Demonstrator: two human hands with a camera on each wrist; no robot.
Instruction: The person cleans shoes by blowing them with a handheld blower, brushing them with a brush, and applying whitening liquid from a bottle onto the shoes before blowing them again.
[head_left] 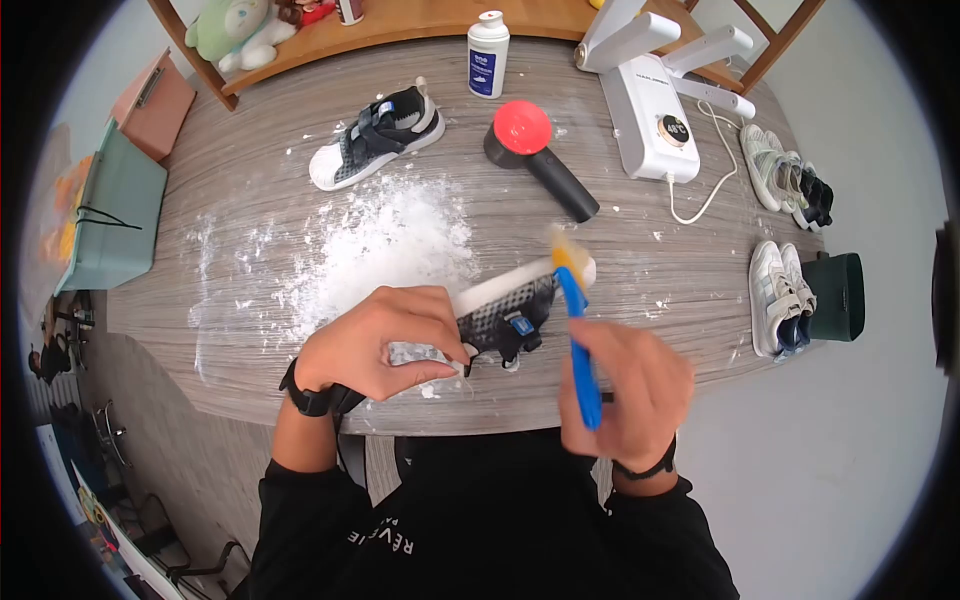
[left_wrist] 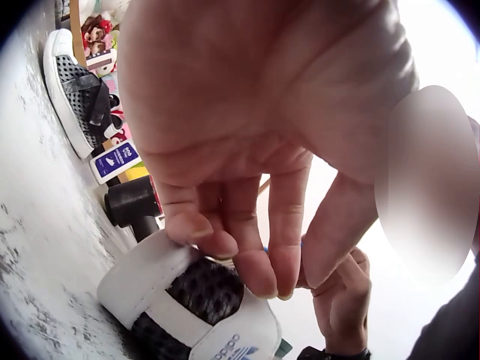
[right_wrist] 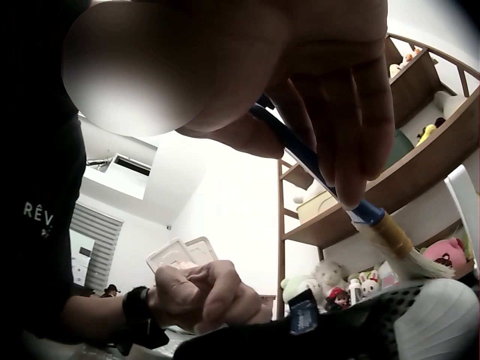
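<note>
My left hand [head_left: 385,340] grips a small black-and-white sneaker [head_left: 500,320] by its heel end. The sneaker lies tilted near the table's front edge, its white sole edge turned away from me and a blue label on its strap. In the left wrist view, the fingertips [left_wrist: 259,274] are at the white heel [left_wrist: 146,281] and collar. A brush with a blue handle [head_left: 583,380] is held in my right hand [head_left: 640,385]. Its pale bristles [right_wrist: 420,266] are at the toe end in the right wrist view. The matching sneaker [head_left: 380,140] stands farther back on the left.
White powder [head_left: 395,240] is spread across the table [head_left: 600,270]. Behind it are a white bottle [head_left: 488,65], a black handled tool with a red end [head_left: 524,128] and a white device [head_left: 650,120] with a cord. More shoes [head_left: 773,300] stand right; a teal bin [head_left: 125,220] left.
</note>
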